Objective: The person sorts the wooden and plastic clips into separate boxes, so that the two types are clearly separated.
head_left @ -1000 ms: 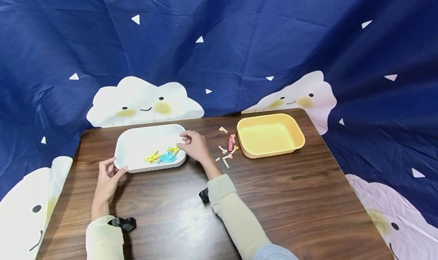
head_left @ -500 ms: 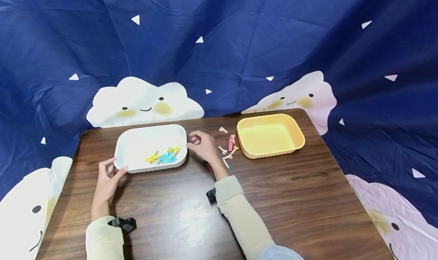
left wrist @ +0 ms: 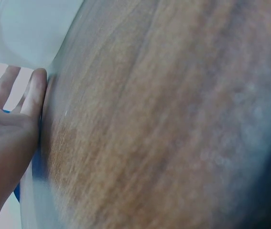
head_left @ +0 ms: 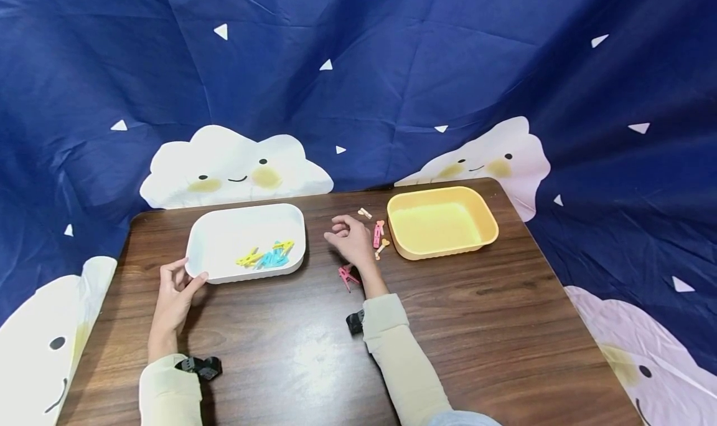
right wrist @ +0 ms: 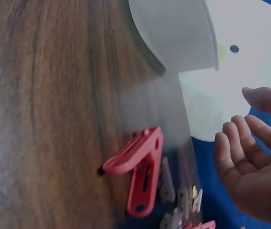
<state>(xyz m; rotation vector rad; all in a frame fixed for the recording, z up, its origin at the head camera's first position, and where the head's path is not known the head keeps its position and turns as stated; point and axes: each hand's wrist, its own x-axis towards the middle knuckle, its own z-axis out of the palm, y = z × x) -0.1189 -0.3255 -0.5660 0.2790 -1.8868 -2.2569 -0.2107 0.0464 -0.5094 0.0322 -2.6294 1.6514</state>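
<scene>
My left hand (head_left: 175,295) holds the near left corner of a white plastic tray (head_left: 215,233), thumb at the front rim and fingers at the left side. Inside lie yellow clothespins (head_left: 249,258) and blue clothespins (head_left: 272,259) in a loose pile. Between the tray and a yellow tub, my right hand (head_left: 353,242) hovers with fingers loosely bent, nothing between them. A red clothespin (head_left: 347,276) lies below the right hand; the right wrist view shows this red clothespin (right wrist: 142,167) up close.
The yellow tub (head_left: 442,251) stands at the back right. Beside it lie a pink clothespin (head_left: 377,234) and small pale clips (head_left: 365,213), some hidden by the right hand. A blue cloud-patterned cloth (head_left: 358,89) hangs behind the brown table (head_left: 476,332).
My right hand has drawn away rightward from over the white tray to the table beside the small clips, uncovering the red clothespin. My left hand and the tray stay put.
</scene>
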